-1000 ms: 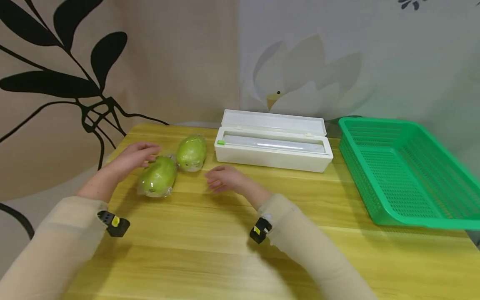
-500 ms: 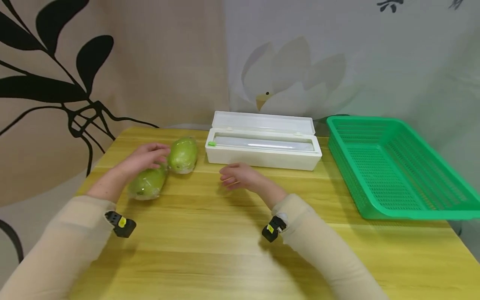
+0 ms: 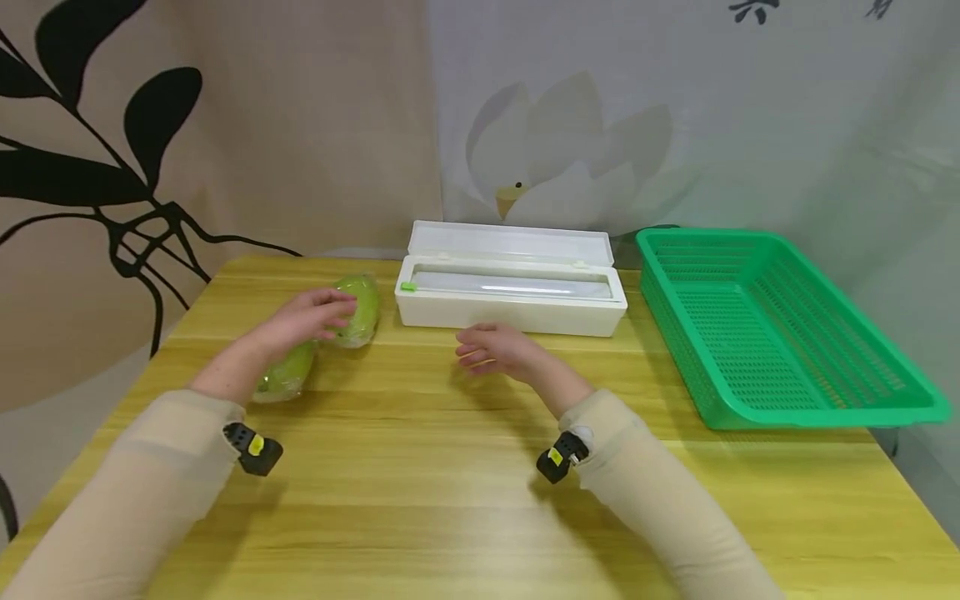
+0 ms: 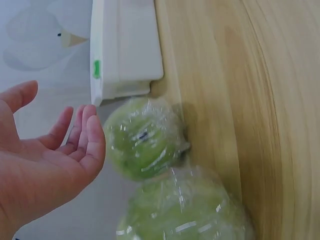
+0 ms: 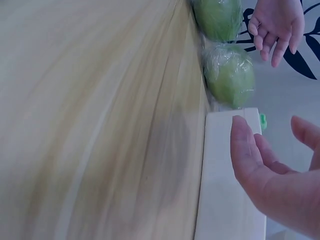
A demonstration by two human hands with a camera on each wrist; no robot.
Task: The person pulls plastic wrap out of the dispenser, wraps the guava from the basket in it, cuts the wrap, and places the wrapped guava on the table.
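Two oval green fruits wrapped in clear film sit side by side at the table's left: the farther fruit (image 3: 365, 312) and the nearer fruit (image 3: 288, 375). My left hand (image 3: 306, 321) hovers above them with relaxed fingers and holds nothing; it hides part of both in the head view. In front of the white cling film dispenser (image 3: 510, 315), my right hand (image 3: 501, 350) hangs over the table, fingers loosely bent, nothing in its grasp. The dispenser's lid (image 3: 510, 243) is raised, and a roll of film (image 3: 510, 285) lies inside. A green slider (image 3: 408, 287) sits at its left end.
A green plastic basket (image 3: 787, 333) stands at the right of the wooden table (image 3: 420, 500), beside the dispenser. Behind the table rises a wall covering (image 3: 322, 125) with printed leaves and flowers.
The head view has turned to the right. Relative to the fruits, my left hand has shifted right and now covers more of them. My right hand has moved right along the dispenser's front.
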